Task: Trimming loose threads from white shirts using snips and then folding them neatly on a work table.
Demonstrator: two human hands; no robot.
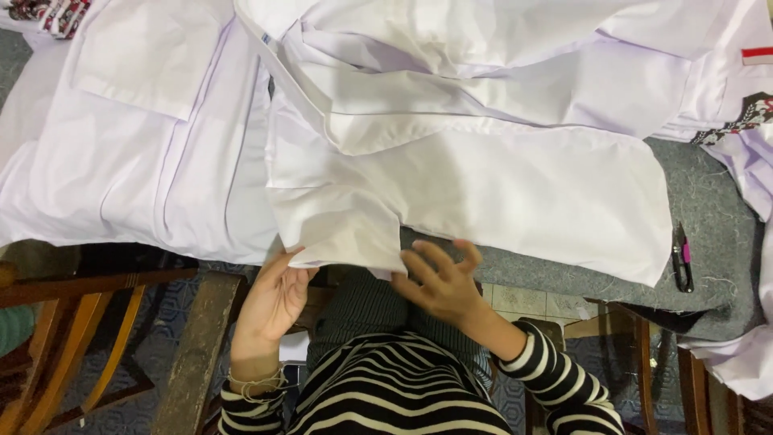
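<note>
A grey felt-covered bench (pixel 708 201) carries the work, and most of it is hidden under white cloth. The largest piece is the white garment (pixel 483 177) spread across the middle and right, its folded lower corner hanging over the near edge of the bench. To its left lies a second white garment (pixel 137 153), flat, with a patch pocket showing at the far end. On the far right more white cloth with a red and black trim (pixel 753 113) runs off the frame. Below the bench, at near left, stands a wooden chair (pixel 72 322).

The left hand (pixel 274 302) is turned palm up under the hanging corner, its fingers together with the tips touching the fold from below; whether the thumb pinches the cloth I cannot tell. The right hand (pixel 439 282) is just beside that same corner on its right, fingers apart and loosely curled, the tips at the cloth edge and clamped on nothing.

To handle this corner well, I judge the left hand should support the fold flat while the right takes the edge cleanly, keeping the layers aligned and free of creases.

Smallest, a thread snip with a pink handle (pixel 683 258) lies on the bare felt near right, well apart from both hands.
</note>
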